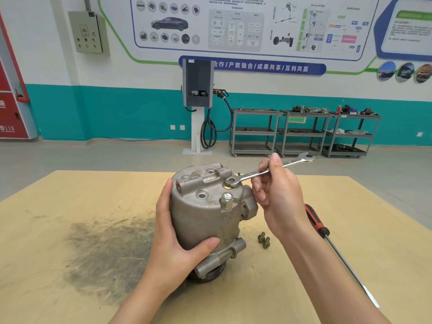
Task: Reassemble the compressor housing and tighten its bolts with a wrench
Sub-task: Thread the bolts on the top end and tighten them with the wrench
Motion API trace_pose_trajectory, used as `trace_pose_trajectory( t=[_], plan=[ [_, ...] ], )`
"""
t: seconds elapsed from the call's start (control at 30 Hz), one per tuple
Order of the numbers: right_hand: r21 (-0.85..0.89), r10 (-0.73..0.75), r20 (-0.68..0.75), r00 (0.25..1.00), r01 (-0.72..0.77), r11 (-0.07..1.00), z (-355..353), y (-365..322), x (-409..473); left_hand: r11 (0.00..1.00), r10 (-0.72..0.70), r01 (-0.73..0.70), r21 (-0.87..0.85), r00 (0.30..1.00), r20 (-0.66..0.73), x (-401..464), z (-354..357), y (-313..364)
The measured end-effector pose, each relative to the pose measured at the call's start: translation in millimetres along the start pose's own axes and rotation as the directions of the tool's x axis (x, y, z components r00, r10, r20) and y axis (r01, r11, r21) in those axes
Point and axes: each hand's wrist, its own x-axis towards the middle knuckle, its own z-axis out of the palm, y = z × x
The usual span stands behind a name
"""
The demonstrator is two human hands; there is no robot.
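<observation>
Left hand (180,232) wraps the upright compressor (210,211) on the counter (70,206); right hand (278,197) pinches a wrench (268,170) seated on its top bolt (228,183).

Dull grey compressor housing (210,213), silver wrench (268,170), red-black screwdriver (315,220), tan table (70,206)

A wooden table (70,206) had a dark smudge (109,251) on it. The compressor (205,213) stood there, with two bolts (264,239) and a screwdriver (327,239) beside it.

Upright grey compressor housing (205,213), wrench (261,173) on top bolt (228,183)
</observation>
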Motion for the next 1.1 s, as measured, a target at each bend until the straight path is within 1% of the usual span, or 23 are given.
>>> trace_pose_trajectory(
  t=[0.1,0.17,0.23,0.3,0.43,0.47,0.6,0.8,0.93,1.1],
  plan=[
    [-0.055,-0.046,0.044,0.998,0.048,0.997,-0.4,1.1,-0.5,1.0,0.016,-0.016,-0.003,1.0,-0.003,-0.1,-0.2,-1.2],
    [-0.119,-0.161,0.055,0.985,0.166,0.979,-0.3,3.0,-2.9,1.0,0.029,-0.029,-0.004,1.0,-0.004,0.2,0.1,-1.6],
    [-0.189,-0.323,0.062,0.944,0.329,0.925,1.3,6.9,-7.3,0.999,0.034,-0.034,-0.009,0.999,-0.008,0.6,0.5,-2.3],
    [-0.252,-0.445,0.057,0.894,0.444,0.86,4.2,11.0,-11.5,0.999,0.042,-0.042,-0.01,0.999,-0.011,0.6,0.6,-3.2],
    [-0.41,-0.555,0.037,0.831,0.519,0.75,2.9,14.4,-9.3,0.998,0.061,-0.061,-0.001,0.998,-0.014,0.2,0.7,-4.2],
    [-0.428,-0.563,0.045,0.825,0.525,0.735,1.8,14.4,-8.3,0.998,0.064,-0.064,0.002,0.998,-0.017,0.3,0.6,-4.6],
    [-0.398,-0.565,0.065,0.822,0.541,0.741,-0.8,15.6,-7.6,0.998,0.057,-0.057,0.007,0.998,-0.019,0.6,0.5,-6.1],
    [-0.298,-0.551,0.028,0.834,0.533,0.792,1.7,19.9,-10.3,0.998,0.06,-0.06,-0.006,0.998,-0.025,0.6,0.8,-7.5],
    [-0.215,-0.51,0.002,0.86,0.499,0.84,7.3,20.7,-13.5,0.998,0.067,-0.067,0.006,0.997,-0.03,0.7,0.9,-7.7],
    [-0.125,-0.448,0.041,0.893,0.45,0.884,8.1,10.5,-11.9,0.999,0.048,-0.047,0.011,0.999,-0.025,0.7,-0.6,-8.9]
  ],
)
